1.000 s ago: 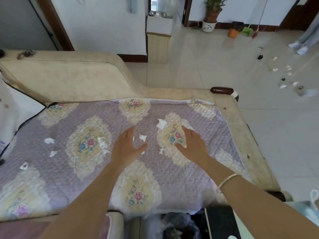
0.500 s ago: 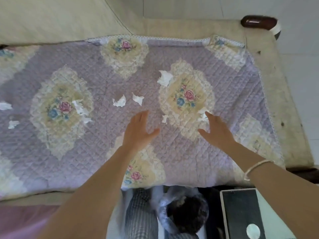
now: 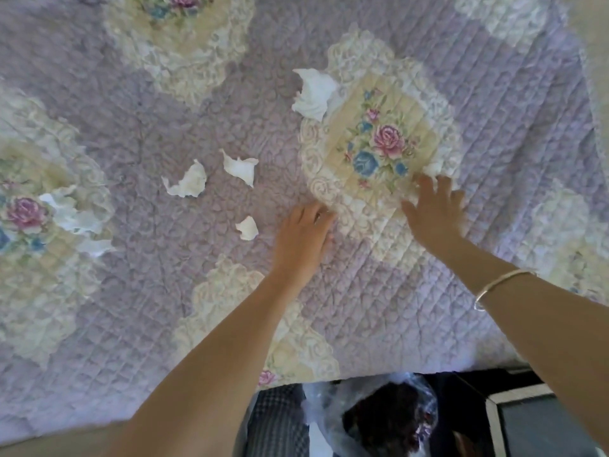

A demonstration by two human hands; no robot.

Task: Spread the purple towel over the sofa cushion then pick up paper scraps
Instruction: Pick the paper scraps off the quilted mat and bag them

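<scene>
The purple towel (image 3: 445, 291), quilted with cream floral medallions, lies spread flat over the sofa cushion. Several white paper scraps lie on it: a large one (image 3: 313, 94), two mid-sized ones (image 3: 188, 181) (image 3: 240, 169), a small one (image 3: 247, 228) and a crumpled strip (image 3: 72, 216) at the left. My left hand (image 3: 303, 239) rests on the towel just right of the small scrap, fingers curled down and hiding what is under them. My right hand (image 3: 435, 209) is spread flat, its fingertips touching another scrap (image 3: 434, 167) at the edge of a rose medallion.
Below the towel's near edge stand a clear plastic bag with dark contents (image 3: 389, 420), checked fabric (image 3: 280, 423) and a dark box with a white rim (image 3: 540, 423). A strip of bare beige sofa (image 3: 598, 44) shows at the right.
The view has tipped down and closer to the towel. Both hands have moved forward and lowered onto it. The right fingertips now touch a scrap, and the left hand covers the spot where a small scrap lay.
</scene>
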